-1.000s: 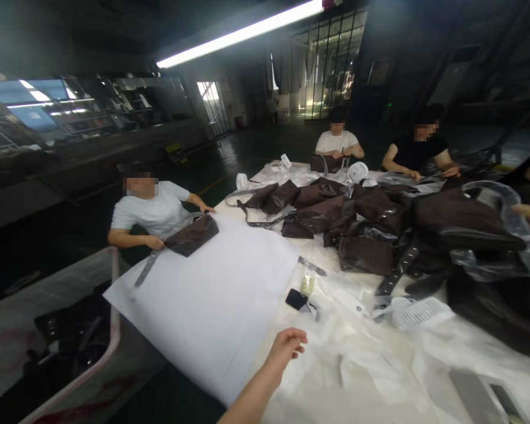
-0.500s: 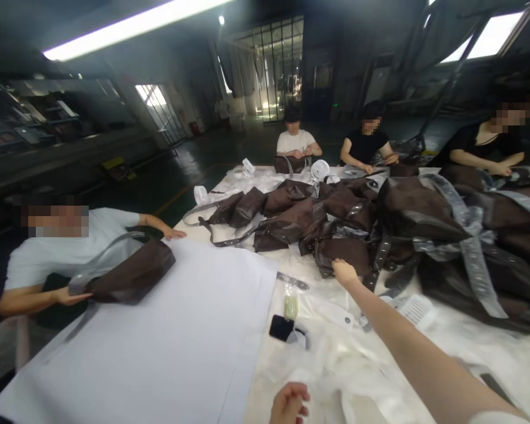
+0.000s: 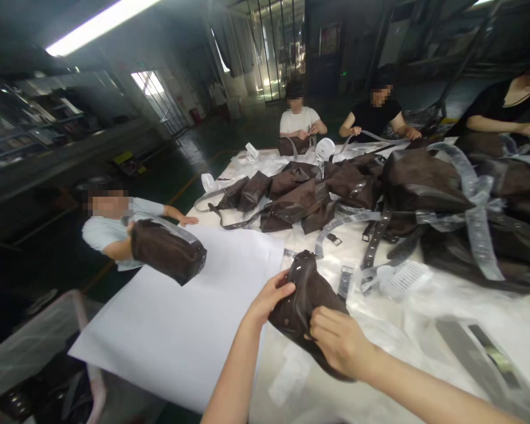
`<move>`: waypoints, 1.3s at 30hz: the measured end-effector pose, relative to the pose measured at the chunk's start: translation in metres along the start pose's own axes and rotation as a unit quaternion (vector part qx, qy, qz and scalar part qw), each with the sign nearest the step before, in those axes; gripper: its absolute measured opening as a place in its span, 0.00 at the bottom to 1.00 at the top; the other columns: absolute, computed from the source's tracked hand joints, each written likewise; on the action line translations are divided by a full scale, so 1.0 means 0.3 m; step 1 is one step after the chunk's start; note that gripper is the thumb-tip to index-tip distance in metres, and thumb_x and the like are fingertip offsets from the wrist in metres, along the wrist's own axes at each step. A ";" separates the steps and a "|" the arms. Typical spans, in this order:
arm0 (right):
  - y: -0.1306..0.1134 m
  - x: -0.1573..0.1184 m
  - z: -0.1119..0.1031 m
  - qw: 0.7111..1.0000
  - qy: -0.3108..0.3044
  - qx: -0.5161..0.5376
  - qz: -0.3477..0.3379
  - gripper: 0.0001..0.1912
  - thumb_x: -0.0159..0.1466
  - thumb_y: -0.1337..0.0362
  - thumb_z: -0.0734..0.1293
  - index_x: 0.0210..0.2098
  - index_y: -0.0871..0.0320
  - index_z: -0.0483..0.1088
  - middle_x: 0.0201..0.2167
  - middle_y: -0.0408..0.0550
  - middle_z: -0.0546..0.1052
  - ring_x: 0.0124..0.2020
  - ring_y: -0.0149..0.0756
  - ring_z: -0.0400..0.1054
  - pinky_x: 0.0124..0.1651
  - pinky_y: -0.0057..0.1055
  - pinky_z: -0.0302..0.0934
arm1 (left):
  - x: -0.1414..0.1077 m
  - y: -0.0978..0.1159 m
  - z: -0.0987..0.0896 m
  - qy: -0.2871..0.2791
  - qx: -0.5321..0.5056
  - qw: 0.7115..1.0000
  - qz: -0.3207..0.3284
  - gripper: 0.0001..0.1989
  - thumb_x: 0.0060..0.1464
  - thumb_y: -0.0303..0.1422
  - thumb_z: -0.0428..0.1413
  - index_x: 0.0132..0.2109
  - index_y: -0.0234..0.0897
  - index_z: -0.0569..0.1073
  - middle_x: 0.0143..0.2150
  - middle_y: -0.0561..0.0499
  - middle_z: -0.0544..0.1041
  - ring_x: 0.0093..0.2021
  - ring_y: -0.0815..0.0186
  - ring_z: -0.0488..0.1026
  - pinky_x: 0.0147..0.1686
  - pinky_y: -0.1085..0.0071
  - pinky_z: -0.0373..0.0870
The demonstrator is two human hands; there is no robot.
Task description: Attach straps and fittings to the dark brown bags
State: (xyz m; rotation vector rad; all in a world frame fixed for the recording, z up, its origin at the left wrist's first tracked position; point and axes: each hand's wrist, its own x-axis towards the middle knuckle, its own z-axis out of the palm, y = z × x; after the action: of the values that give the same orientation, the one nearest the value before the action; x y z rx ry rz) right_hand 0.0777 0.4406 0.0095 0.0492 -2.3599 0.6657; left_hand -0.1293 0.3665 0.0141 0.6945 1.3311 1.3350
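Observation:
A dark brown bag [image 3: 311, 282] with metal studs is held between my two hands, over the near part of the table. My left hand [image 3: 267, 300] grips its left side, thumb on top near the studs. My right hand [image 3: 338, 341] is closed on its near right side, fingers curled into the material. From the bag's far end a strap in clear wrap [image 3: 344, 219] seems to run back to the right. A small buckle [image 3: 334, 239] lies just beyond the bag.
A large white sheet [image 3: 181, 341] covers the table's left side. There a person holds another brown bag [image 3: 165, 250]. Brown bags [image 3: 428, 179] are heaped at the back and right. A white fan [image 3: 406, 280] lies right; more people sit across the table.
My right hand has drawn a bag from the pile toward me, and my left hand has come up onto it. The person at left has lifted and turned their bag. The view has shifted.

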 end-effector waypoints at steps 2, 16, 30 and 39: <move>-0.128 -0.002 0.007 0.998 -0.029 -0.020 -0.056 0.16 0.64 0.76 0.56 0.25 0.54 0.65 0.24 0.45 0.67 0.28 0.38 0.60 0.27 0.35 0.56 | -0.117 0.035 0.021 -0.013 0.047 0.999 0.016 0.39 0.41 0.43 0.70 0.60 0.35 0.71 0.53 0.42 0.79 0.53 0.51 0.73 0.53 0.61 0.68; -0.282 -0.260 0.035 0.956 0.054 0.238 0.162 0.09 0.61 0.57 0.73 0.41 0.50 0.77 0.43 0.49 0.80 0.49 0.47 0.71 0.54 0.44 0.65 | -0.650 -0.238 -0.013 0.210 0.096 0.970 0.079 0.25 0.37 0.36 0.68 0.46 0.33 0.77 0.33 0.51 0.80 0.31 0.63 0.75 0.32 0.71 0.70; 0.074 -0.387 0.116 0.552 0.051 0.595 0.582 0.23 0.57 0.42 0.70 0.39 0.53 0.73 0.34 0.50 0.82 0.38 0.47 0.76 0.45 0.40 0.68 | -0.805 0.026 0.280 -0.267 0.395 0.863 0.170 0.17 0.48 0.25 0.56 0.45 0.45 0.78 0.50 0.53 0.82 0.54 0.62 0.77 0.62 0.66 0.55; 0.074 -0.333 0.049 0.538 -0.087 0.569 0.615 0.15 0.55 0.57 0.77 0.37 0.59 0.76 0.34 0.51 0.83 0.34 0.41 0.78 0.38 0.33 0.72 | -0.739 0.042 0.302 -0.353 0.452 0.794 0.200 0.17 0.62 0.31 0.50 0.56 0.46 0.73 0.57 0.50 0.78 0.62 0.65 0.70 0.66 0.67 0.50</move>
State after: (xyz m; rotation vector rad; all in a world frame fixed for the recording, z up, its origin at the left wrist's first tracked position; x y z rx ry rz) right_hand 0.1413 0.4392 -0.0720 -1.0903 -1.2563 2.8173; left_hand 0.0076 0.1918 0.1049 2.0025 1.1498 0.5020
